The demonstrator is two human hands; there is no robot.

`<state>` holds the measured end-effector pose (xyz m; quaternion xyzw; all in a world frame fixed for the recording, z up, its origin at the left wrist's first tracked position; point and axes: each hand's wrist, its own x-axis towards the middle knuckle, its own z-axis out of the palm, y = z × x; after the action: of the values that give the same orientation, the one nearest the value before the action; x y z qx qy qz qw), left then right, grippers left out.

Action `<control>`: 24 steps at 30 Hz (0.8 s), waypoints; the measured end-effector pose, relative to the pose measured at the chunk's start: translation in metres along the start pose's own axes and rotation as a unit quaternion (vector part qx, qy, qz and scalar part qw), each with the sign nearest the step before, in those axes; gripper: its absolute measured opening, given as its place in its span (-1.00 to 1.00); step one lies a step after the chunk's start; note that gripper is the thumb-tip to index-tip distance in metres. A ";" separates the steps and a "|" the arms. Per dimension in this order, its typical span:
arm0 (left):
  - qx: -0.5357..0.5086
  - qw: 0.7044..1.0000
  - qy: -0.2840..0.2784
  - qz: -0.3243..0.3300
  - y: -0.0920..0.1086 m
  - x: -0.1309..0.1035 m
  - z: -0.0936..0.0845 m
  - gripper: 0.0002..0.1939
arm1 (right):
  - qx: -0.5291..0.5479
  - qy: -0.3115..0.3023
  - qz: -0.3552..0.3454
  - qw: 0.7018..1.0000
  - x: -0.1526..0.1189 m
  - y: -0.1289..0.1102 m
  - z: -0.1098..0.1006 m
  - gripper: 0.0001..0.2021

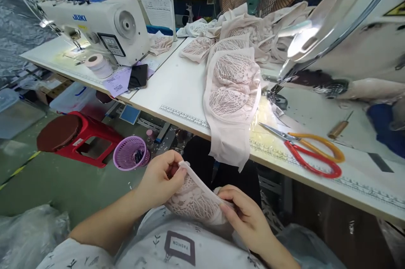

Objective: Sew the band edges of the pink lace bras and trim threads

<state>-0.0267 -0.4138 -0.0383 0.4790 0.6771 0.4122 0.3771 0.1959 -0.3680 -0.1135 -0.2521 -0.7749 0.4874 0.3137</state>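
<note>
Over my lap, a pale pink lace bra piece [199, 201] is stretched between both hands. My left hand [166, 178] pinches one end of its smooth edge band between thumb and fingers. My right hand [242, 214] grips the same band at the other end, thumb on top. The lace cup hangs below the band against my shirt; its underside is hidden. Ahead on the table lies another pale pink lace bra piece [232, 100], with its plain lower part draped over the front edge.
Scissors [303, 146] with orange and red handles lie open at the right, near an awl [340, 127]. A sewing machine head [332, 28] stands at right, a JUKI machine [91, 28] at left. Behind are piled lace pieces [253, 28]. A red stool [85, 138] and purple basket [131, 153] stand below.
</note>
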 end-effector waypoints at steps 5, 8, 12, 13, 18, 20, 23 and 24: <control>0.127 0.985 0.013 0.114 -0.003 0.007 -0.013 -0.94 | -0.014 0.026 -0.014 0.999 0.008 -0.006 -0.001 -0.88; 0.233 0.920 0.088 0.303 -0.003 0.008 -0.019 -0.88 | -0.031 0.011 -0.044 0.999 0.016 -0.012 0.002 -0.86; 0.256 0.833 -0.108 0.478 -0.002 0.008 -0.007 -0.74 | -0.055 -0.017 -0.075 0.996 0.023 -0.012 0.006 -0.85; 0.265 0.818 -0.154 0.486 -0.004 0.008 -0.002 -0.75 | -0.053 -0.015 -0.075 0.996 0.022 -0.011 0.008 -0.85; 0.319 0.829 -0.242 0.390 -0.024 0.009 0.017 -0.83 | -0.018 0.005 0.020 1.000 0.015 -0.010 0.007 -0.83; 0.311 0.841 -0.263 0.356 -0.028 0.010 0.018 -0.78 | -0.031 -0.034 0.030 0.998 0.013 -0.012 0.001 -0.85; 0.299 0.861 -0.284 0.297 -0.025 0.013 0.015 -0.78 | -0.074 -0.110 -0.004 0.991 0.013 -0.012 -0.014 -0.91; 0.293 0.868 -0.292 0.276 -0.023 0.014 0.014 -0.78 | -0.088 -0.126 -0.011 0.988 0.013 -0.012 -0.020 -0.91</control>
<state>-0.0253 -0.4018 -0.0660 0.8332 0.4660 0.1230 0.2711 0.2005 -0.3518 -0.0933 -0.2066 -0.8509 0.4417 0.1953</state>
